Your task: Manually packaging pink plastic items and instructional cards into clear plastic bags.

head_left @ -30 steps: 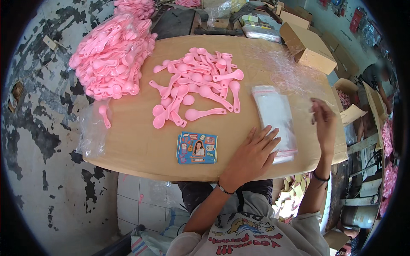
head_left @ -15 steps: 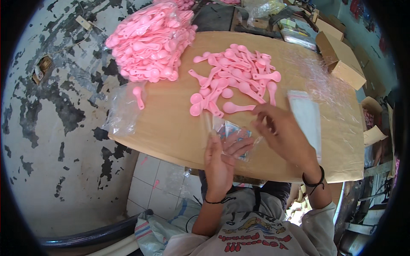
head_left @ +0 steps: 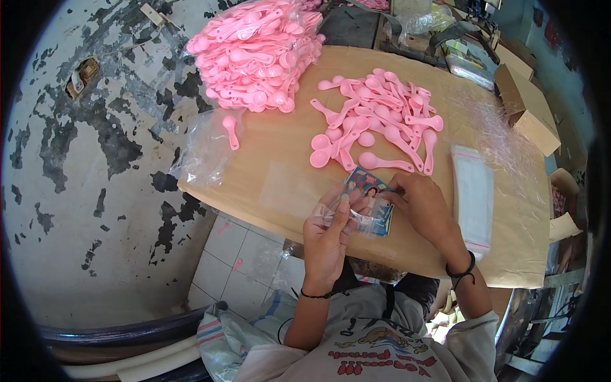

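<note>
A peeling wall (head_left: 70, 216) stands left — a cardboard box (head_left: 525, 108) right, a striped sack (head_left: 228, 340) below.

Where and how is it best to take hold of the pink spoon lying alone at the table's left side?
Probably pinch the lone pink spoon by its slim handle, coming from the near side: the handle lies nearest, the rounded bowl farther away.

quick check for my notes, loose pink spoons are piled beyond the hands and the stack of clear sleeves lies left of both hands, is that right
The side is wrong: the head view shows the stack of clear sleeves right of both left hand and right hand. Loose pink spoons are piled beyond the hands.
</note>
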Available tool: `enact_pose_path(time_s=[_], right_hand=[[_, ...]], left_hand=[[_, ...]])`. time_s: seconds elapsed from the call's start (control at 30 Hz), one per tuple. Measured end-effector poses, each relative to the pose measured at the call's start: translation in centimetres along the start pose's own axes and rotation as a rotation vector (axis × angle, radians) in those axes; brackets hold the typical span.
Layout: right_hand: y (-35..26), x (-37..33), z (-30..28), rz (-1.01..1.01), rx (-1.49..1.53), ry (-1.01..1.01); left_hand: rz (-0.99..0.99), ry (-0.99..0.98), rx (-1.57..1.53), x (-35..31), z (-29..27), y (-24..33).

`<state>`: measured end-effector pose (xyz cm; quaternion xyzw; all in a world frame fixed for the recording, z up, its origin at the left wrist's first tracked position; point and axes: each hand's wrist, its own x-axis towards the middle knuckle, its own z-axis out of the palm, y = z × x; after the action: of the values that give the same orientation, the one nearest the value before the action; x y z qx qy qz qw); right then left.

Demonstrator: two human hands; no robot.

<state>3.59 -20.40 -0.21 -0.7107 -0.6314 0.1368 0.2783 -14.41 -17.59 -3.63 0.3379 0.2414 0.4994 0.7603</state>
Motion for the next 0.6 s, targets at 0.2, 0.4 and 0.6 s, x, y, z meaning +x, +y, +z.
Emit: enact_pose_path(time_s=[0.2,0.4,0.6], right_hand=[[0.7,-0.6,-0.7,-0.096,0.136,0.232],[1.5,-4.0,-2.0,0.08,0.529,0.018],[0.2,-4.0,-1.8,-0.014,0.444,-0.032]], left_hand=[[0.101,0.035,-0.074,-0.3,-0.4,-0.4],[0.133,0.092,-0.036,-0.2,-0.2,-0.8],[0.077,0.126,-0.044,-0.7,1.4,-0.6]])
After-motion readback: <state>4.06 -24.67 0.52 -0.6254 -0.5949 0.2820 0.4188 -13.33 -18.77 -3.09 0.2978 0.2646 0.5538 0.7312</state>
